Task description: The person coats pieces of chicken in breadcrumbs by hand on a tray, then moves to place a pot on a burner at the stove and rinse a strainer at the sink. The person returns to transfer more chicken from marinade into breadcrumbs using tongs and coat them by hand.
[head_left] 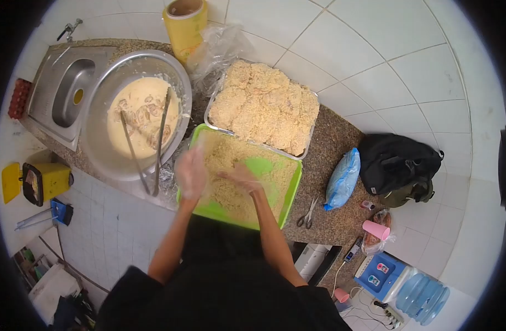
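Note:
My left hand (pixel 190 174), in what looks like a clear plastic glove, is over the left side of a green tray (pixel 293 190); motion smears its fingers. My right hand (pixel 243 179), also seemingly gloved, reaches over the middle of the tray, fingers stretched out to the left and thumb apart. Loose breadcrumbs (pixel 220 203) cover much of the tray, with bare green showing near the right hand. Just behind it, a metal tray (pixel 307 150) is filled with crumb-coated pieces (pixel 264 102).
At left, a big metal bowl (pixel 93 140) holds pale batter with pieces and tongs (pixel 162 132), beside a sink (pixel 71 99). A cling film roll (pixel 185 33) stands at the back. Scissors (pixel 307 215), a blue bag (pixel 343 179) and a black backpack (pixel 399 163) lie to the right.

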The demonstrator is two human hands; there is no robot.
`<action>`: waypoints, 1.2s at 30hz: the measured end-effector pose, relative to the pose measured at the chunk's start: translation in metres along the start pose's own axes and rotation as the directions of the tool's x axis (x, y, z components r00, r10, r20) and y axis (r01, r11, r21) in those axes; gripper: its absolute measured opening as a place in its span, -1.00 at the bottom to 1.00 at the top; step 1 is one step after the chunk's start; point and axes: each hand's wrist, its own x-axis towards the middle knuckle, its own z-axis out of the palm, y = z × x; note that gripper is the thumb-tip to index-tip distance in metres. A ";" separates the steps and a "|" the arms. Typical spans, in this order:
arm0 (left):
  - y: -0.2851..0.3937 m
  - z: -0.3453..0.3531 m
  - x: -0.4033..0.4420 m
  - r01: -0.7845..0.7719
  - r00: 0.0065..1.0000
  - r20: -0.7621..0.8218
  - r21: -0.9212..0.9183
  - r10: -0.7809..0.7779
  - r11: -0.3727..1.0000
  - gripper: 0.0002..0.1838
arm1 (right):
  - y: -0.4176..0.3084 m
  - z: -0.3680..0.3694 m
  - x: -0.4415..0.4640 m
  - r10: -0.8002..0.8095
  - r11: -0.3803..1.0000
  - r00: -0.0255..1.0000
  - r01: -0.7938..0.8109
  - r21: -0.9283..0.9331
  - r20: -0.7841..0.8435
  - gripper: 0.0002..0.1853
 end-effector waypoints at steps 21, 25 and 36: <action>-0.080 -0.003 -0.081 -0.283 0.852 0.522 0.374 0.052 0.883 -0.52 | -0.009 0.016 -0.108 -0.513 0.762 0.766 0.198 -0.616 -0.388 -0.21; -0.096 0.041 -0.106 -0.254 0.827 0.555 0.231 0.087 0.939 -0.52 | 0.047 0.066 -0.071 -0.187 0.935 0.877 0.021 -0.353 -0.443 -0.09; -0.012 -0.017 -0.063 -0.420 0.771 0.625 0.356 0.122 0.835 -0.47 | -0.020 0.002 -0.067 -0.131 0.982 0.940 0.166 0.086 -0.315 -0.16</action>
